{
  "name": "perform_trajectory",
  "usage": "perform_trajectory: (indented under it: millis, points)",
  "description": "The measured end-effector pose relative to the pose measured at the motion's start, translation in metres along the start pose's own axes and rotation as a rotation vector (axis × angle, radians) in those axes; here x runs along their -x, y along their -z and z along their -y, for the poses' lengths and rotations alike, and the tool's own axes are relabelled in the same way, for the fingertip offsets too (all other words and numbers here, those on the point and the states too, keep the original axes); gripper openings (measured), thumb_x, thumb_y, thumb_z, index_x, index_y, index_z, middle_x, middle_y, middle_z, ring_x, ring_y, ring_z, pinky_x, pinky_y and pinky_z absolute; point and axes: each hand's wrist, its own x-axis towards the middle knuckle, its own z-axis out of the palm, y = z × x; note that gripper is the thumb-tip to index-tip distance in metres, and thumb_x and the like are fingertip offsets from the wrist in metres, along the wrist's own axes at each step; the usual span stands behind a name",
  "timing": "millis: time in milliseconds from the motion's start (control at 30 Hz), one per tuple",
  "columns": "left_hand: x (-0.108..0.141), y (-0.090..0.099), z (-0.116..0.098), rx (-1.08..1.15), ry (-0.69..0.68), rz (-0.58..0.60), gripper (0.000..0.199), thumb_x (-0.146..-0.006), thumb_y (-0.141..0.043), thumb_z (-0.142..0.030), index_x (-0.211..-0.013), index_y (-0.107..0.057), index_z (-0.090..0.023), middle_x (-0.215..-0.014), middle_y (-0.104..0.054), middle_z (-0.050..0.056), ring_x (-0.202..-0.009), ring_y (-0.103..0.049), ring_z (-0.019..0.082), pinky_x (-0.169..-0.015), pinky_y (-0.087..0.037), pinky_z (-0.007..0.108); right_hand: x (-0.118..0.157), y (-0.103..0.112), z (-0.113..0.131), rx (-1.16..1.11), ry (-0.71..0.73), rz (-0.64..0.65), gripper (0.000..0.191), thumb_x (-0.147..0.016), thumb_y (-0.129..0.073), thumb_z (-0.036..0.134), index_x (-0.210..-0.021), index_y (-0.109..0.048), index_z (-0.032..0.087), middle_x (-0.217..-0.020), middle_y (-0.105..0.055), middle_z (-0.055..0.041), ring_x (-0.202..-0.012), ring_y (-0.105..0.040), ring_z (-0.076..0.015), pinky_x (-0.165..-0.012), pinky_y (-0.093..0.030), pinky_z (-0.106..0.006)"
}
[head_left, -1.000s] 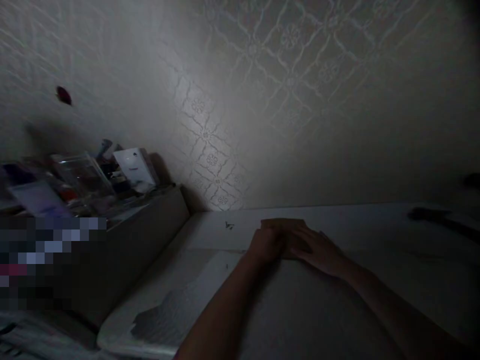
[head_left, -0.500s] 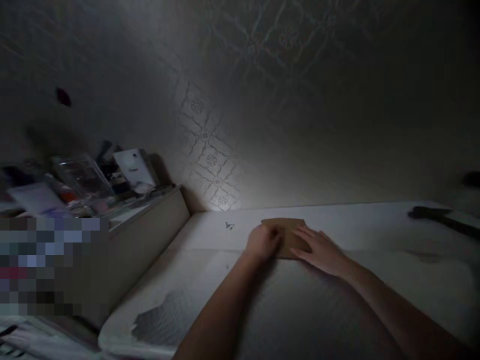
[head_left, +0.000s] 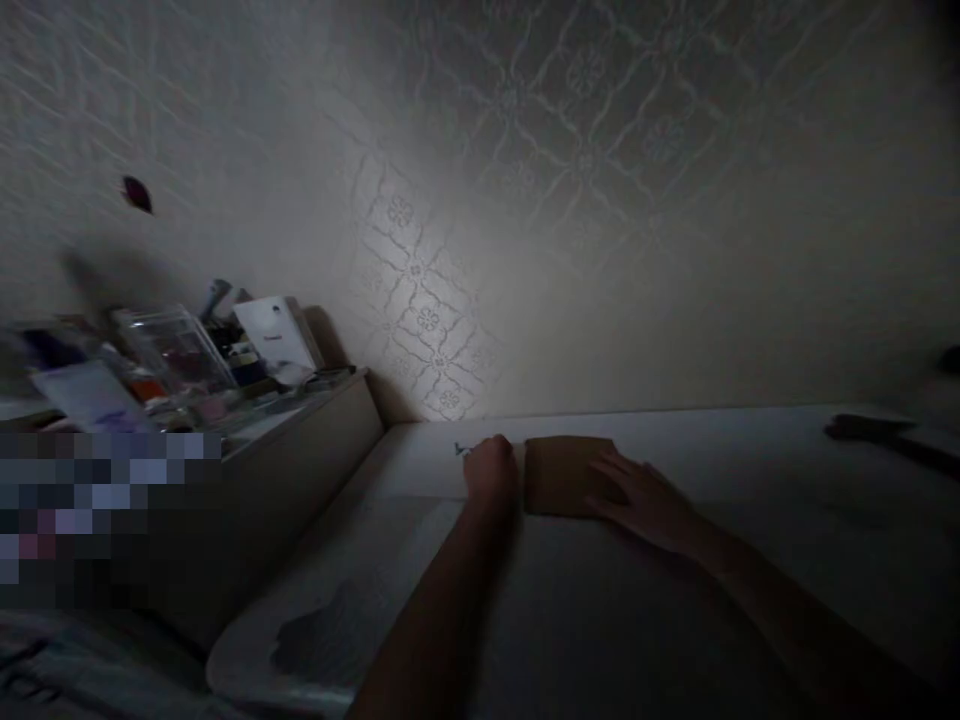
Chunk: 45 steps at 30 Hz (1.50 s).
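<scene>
Since a moment ago my left hand [head_left: 491, 468] has slid off the brown card [head_left: 564, 475] and now rests loosely curled just beside its left edge; my right hand [head_left: 646, 500] lies flat, fingers spread, on its right end; the card sits flat on the white table [head_left: 750, 520], long axis left to right, between both hands.

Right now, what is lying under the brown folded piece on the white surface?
The brown folded piece lies flat on the white surface. The right hand covers its right edge; anything beneath it is hidden.
</scene>
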Motion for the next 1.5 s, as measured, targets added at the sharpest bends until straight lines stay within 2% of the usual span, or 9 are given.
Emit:
perform_trajectory:
  millis: [167, 367, 867, 1067, 1167, 1333, 1400, 1500]
  points:
    - [-0.003, 0.006, 0.009, -0.104, 0.106, -0.034, 0.031, -0.087, -0.039, -0.018, -0.102, -0.066, -0.017, -0.103, -0.067, 0.013, -0.099, -0.061, 0.024, -0.079, -0.043, 0.032, 0.0, 0.001, 0.001, 0.012, -0.001, 0.02, 0.062, -0.083, -0.042, 0.056, -0.133, -0.046, 0.019, -0.144, -0.037, -0.0093, -0.132, -0.033, -0.0264, -0.109, -0.022, -0.046]
    - [-0.004, 0.009, 0.014, -0.132, 0.188, -0.017, 0.03, -0.085, -0.041, -0.017, -0.103, -0.065, -0.016, -0.105, -0.066, 0.014, -0.101, -0.06, 0.025, -0.081, -0.043, 0.034, -0.001, 0.002, 0.0, 0.016, -0.003, 0.035, 0.064, -0.083, -0.041, 0.057, -0.134, -0.045, 0.018, -0.145, -0.036, -0.0091, -0.132, -0.033, -0.0267, -0.109, -0.023, -0.047]
    - [-0.007, 0.001, 0.019, -0.193, 0.193, -0.023, 0.032, -0.084, -0.042, -0.021, -0.107, -0.063, -0.015, -0.11, -0.061, 0.016, -0.104, -0.057, 0.026, -0.085, -0.043, 0.037, 0.0, 0.006, 0.003, 0.027, -0.016, 0.05, 0.064, -0.083, -0.04, 0.057, -0.134, -0.044, 0.018, -0.145, -0.035, -0.0094, -0.133, -0.031, -0.0262, -0.109, -0.022, -0.047]
    - [-0.002, 0.006, 0.016, -0.174, 0.188, -0.024, 0.032, -0.084, -0.043, -0.024, -0.107, -0.062, -0.014, -0.113, -0.058, 0.016, -0.106, -0.055, 0.027, -0.086, -0.043, 0.038, 0.001, 0.006, 0.003, 0.006, -0.01, 0.034, 0.063, -0.083, -0.041, 0.056, -0.134, -0.045, 0.02, -0.144, -0.036, -0.0091, -0.132, -0.033, -0.0259, -0.109, -0.022, -0.046]
    - [0.0, 0.008, 0.011, -0.077, 0.157, -0.013, 0.033, -0.085, -0.046, -0.026, -0.113, -0.059, -0.015, -0.118, -0.056, 0.015, -0.106, -0.056, 0.024, -0.086, -0.043, 0.034, 0.0, 0.003, 0.001, -0.008, 0.004, 0.012, 0.061, -0.083, -0.042, 0.056, -0.132, -0.047, 0.021, -0.144, -0.037, -0.0095, -0.132, -0.033, -0.0269, -0.108, -0.023, -0.047]
    - [0.002, 0.007, -0.003, 0.242, -0.014, 0.018, 0.041, -0.084, -0.054, -0.03, -0.121, -0.056, -0.014, -0.125, -0.055, 0.013, -0.11, -0.056, 0.02, -0.093, -0.04, 0.025, -0.001, -0.001, -0.003, -0.048, 0.019, -0.015, 0.062, -0.082, -0.044, 0.057, -0.132, -0.047, 0.021, -0.142, -0.039, -0.0105, -0.131, -0.034, -0.0277, -0.108, -0.023, -0.048]
    - [0.004, 0.005, -0.009, 0.379, -0.062, 0.089, 0.04, -0.083, -0.055, -0.03, -0.119, -0.058, -0.013, -0.121, -0.06, 0.012, -0.112, -0.055, 0.02, -0.093, -0.041, 0.024, 0.001, -0.002, -0.002, -0.116, 0.021, -0.048, 0.06, -0.082, -0.046, 0.054, -0.131, -0.047, 0.02, -0.14, -0.042, -0.0109, -0.129, -0.037, -0.0272, -0.108, -0.025, -0.046]
    - [0.01, 0.003, -0.019, 0.579, -0.094, 0.206, 0.04, -0.082, -0.057, -0.029, -0.119, -0.058, -0.012, -0.115, -0.065, 0.01, -0.104, -0.06, 0.02, -0.085, -0.047, 0.024, 0.003, 0.0, 0.005, -0.301, 0.026, -0.113, 0.058, -0.081, -0.046, 0.05, -0.129, -0.048, 0.018, -0.136, -0.047, -0.0109, -0.125, -0.042, -0.0247, -0.106, -0.03, -0.042]
